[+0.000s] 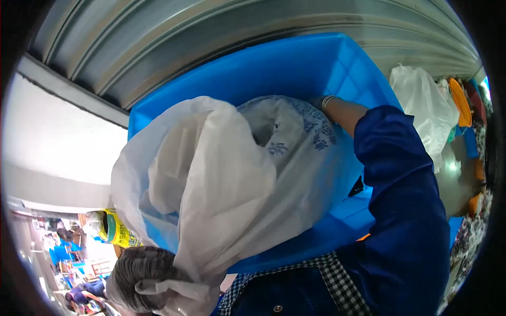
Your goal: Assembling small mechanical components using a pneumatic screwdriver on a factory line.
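Observation:
A large translucent white plastic bag (226, 179) bulges over the front and left of a blue plastic bin (363, 73). At the lower left, my left hand (142, 279), in a dark grey knit glove, is closed on a gathered end of this bag. My right arm, in a dark blue sleeve, reaches over the bin's right side. Most of my right hand (319, 102) is hidden behind white sacking with blue print (316, 129); a striped band shows at the wrist. I cannot tell whether that sacking is part of the same bag.
A ribbed metal shutter (174, 31) stands behind the bin. Another white plastic bag (421, 108) and an orange item (460, 102) are at the right. At the left are a yellow printed bag (122, 231) and, farther off, a person (87, 292) among cluttered goods.

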The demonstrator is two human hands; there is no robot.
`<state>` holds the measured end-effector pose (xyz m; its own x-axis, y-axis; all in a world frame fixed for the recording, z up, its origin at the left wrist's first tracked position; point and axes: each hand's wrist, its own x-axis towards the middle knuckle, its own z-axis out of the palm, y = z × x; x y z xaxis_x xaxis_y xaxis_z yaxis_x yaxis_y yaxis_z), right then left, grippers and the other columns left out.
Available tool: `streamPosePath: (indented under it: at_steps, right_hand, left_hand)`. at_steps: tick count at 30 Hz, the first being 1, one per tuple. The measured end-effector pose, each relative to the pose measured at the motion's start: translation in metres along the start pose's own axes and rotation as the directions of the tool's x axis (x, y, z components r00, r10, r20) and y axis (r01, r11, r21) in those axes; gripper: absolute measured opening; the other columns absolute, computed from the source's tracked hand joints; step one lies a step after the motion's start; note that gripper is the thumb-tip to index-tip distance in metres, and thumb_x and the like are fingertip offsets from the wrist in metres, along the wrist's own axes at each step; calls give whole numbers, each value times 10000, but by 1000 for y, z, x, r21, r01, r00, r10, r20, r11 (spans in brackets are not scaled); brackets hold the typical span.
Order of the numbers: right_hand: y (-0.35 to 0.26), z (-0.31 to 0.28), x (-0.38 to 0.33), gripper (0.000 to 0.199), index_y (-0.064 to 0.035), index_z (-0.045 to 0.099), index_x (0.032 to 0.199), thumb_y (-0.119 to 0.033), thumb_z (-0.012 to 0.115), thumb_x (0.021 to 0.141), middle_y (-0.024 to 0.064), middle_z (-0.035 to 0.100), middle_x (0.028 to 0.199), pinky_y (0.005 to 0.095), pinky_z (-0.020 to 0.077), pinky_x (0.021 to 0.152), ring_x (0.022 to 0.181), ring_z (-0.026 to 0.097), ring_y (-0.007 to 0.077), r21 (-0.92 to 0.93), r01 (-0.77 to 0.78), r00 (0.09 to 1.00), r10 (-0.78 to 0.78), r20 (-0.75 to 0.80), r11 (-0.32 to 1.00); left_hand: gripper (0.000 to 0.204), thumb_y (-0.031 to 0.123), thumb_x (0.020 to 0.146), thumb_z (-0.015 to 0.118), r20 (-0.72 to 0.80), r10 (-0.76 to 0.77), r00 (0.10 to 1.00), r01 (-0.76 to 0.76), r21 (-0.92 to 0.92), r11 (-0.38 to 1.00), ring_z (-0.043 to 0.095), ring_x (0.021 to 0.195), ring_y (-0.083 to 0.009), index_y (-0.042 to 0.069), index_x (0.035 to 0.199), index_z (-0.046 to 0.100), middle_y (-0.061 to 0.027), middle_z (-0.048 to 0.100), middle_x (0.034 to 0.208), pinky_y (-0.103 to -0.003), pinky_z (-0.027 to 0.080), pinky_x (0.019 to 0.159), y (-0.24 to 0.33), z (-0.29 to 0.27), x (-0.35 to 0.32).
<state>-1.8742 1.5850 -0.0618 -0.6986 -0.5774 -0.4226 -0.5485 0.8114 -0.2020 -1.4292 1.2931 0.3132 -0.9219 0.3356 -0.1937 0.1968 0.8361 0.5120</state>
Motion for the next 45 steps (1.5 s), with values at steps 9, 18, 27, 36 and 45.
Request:
streamPosePath:
  at_steps: [9, 18, 27, 36, 45]
  right_hand:
    - [-41, -66, -31, 492, -124, 570, 1297, -446, 431, 953, 146, 543, 1342, 491, 414, 997, 1218, 513, 338, -151, 108, 994, -110, -2, 983]
    - [24, -67, 1, 484, -119, 601, 1256, -454, 462, 936, 152, 560, 1320, 484, 426, 983, 1197, 530, 338, -261, 146, 989, -151, 1, 954]
    - [139, -2, -41, 477, -113, 632, 1215, -461, 494, 919, 158, 577, 1298, 477, 439, 969, 1177, 547, 337, -295, 61, 997, -45, 62, 954]
    - [-26, -195, -214, 247, -20, 672, 955, -210, 741, 814, 96, 687, 769, 341, 564, 582, 651, 662, 190, 747, 59, 955, 180, -234, 662]
    - [-42, -149, -287, 215, -59, 642, 990, -162, 744, 831, 78, 654, 911, 332, 591, 748, 852, 643, 195, 857, 513, 857, 82, -509, -49]
  left_hand:
    - [399, 189, 713, 762, -76, -4, 997, 0, -57, 998, 669, 857, -257, 17, 1060, 665, -137, 686, 976, -348, 533, 769, -10, 8, -19]
    - [412, 201, 730, 767, -100, 47, 994, -57, -99, 993, 677, 840, -237, 0, 1074, 661, -141, 688, 984, -327, 539, 755, -8, -2, 5]
    - [571, 220, 659, 819, 93, 28, 995, -6, -219, 976, 622, 996, -292, 43, 1169, 630, -135, 651, 1055, -368, 487, 901, 23, -25, 76]
    - [816, 442, 713, 786, 139, 288, 948, -275, -108, 955, 519, 1227, -311, 0, 1339, 506, -219, 539, 1319, -385, 388, 1055, 86, -56, 178]
    - [592, 409, 891, 659, -195, 126, 973, -190, -363, 912, 643, 996, -249, 4, 1300, 518, -174, 645, 1136, -380, 540, 845, 94, 50, 319]
